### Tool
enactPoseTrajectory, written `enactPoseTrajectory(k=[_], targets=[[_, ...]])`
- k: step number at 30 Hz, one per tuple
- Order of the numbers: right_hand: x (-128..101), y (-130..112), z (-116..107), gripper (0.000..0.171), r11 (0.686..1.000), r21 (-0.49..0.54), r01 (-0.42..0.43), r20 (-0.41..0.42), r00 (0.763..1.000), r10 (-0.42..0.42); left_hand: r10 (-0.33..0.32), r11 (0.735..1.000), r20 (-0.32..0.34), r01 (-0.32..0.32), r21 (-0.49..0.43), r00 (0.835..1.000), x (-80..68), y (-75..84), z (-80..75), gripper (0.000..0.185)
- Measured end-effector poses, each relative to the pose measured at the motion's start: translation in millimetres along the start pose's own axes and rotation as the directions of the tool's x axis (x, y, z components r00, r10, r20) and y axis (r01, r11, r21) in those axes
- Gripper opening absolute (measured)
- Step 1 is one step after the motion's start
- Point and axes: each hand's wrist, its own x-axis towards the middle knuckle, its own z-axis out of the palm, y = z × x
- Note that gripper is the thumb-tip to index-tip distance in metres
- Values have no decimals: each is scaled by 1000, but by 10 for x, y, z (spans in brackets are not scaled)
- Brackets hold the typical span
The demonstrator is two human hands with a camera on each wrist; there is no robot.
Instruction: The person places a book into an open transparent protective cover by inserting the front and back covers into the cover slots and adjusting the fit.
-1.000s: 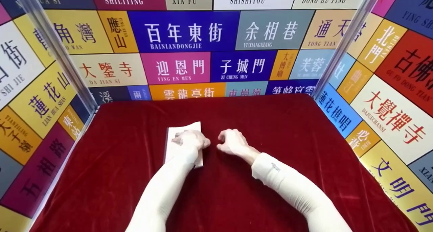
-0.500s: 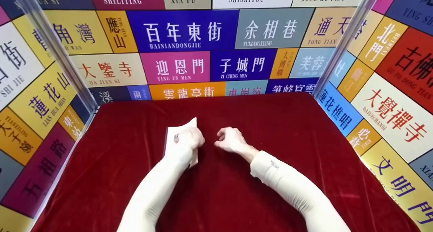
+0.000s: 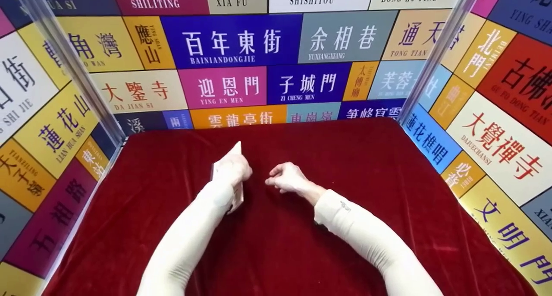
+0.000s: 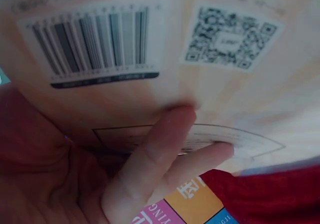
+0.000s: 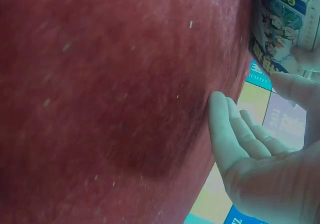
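Two arms in white sleeves reach over the red cloth (image 3: 302,244). The left hand (image 3: 233,168) grips one thin booklet (image 3: 236,196) and has it raised on its edge above the cloth; the fingers (image 4: 155,154) curl against its back cover, below one barcode (image 4: 92,39) and one square code (image 4: 227,37). The right hand (image 3: 286,178) holds nothing, its fingers loosely bent just above the cloth, near the booklet. I judge the lifting is done and the booklet is not yet opened or set down. Behind stand walls (image 3: 241,41) with coloured signs.
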Motion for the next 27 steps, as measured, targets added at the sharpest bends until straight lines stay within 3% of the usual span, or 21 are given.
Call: enactPoseTrajectory(k=[1, 2, 4, 6, 8, 11, 17, 20, 24, 27], targets=[[9, 1, 7, 32, 999, 35, -15, 14, 1000, 14, -20, 988, 26, 16, 150, 999, 53, 27, -27, 104], [16, 0, 13, 31, 998, 64, -27, 27, 999, 25, 12, 965, 26, -19, 261, 1000, 100, 40, -51, 103], [27, -4, 24, 30, 993, 108, -43, 52, 998, 38, 100, 888, 1, -90, 452, 995, 165, 45, -105, 100], [37, -9, 36, 28, 989, 139, -53, 71, 997, 43, 109, 884, 2, -98, 457, 994, 178, 44, -159, 100], [43, -11, 46, 27, 986, 156, -57, 84, 995, 44, 115, 862, 5, -102, 497, 993, 178, 54, -216, 99], [44, -18, 64, 26, 983, 172, -62, 96, 994, 46, 96, 862, 12, -89, 498, 995, 165, 83, -295, 104], [76, -29, 150, 21, 969, 237, -74, 125, 991, 45, 71, 807, 21, -70, 587, 997, 219, 194, -366, 46], [98, -36, 218, 20, 962, 263, -81, 152, 988, 41, 69, 801, 44, -82, 592, 997, 253, 234, -372, 37], [112, -81, 304, 25, 953, 286, -98, 185, 982, 45, 109, 813, 66, -127, 569, 992, 242, 262, -401, 35], [119, -124, 351, 32, 944, 311, -110, 201, 978, 48, 207, 803, 87, -220, 555, 975, 194, 281, -441, 30]])
